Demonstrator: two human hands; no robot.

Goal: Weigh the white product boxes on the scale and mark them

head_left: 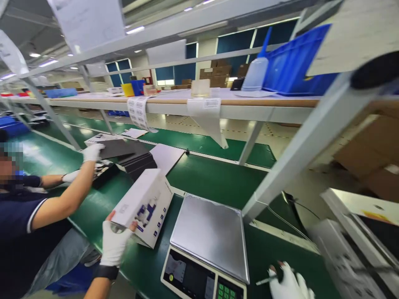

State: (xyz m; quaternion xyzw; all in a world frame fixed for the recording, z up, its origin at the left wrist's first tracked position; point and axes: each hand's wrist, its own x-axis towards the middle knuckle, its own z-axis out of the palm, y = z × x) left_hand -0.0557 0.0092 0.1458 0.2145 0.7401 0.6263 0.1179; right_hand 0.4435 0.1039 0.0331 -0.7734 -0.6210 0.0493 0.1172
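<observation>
Left hand [114,243] in a white glove clamps the white printed cardboard box [144,206] at lower centre, long axis tilting up-right, just left of the steel-topped scale [209,232], while right hand [288,284] pinches a thin pen [264,281].

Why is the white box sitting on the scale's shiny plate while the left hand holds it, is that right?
Not quite. In the head view the white box is held by the left hand, but it is not on the scale. It is beside the scale, above the green belt. The scale's shiny plate has nothing on it.
</observation>
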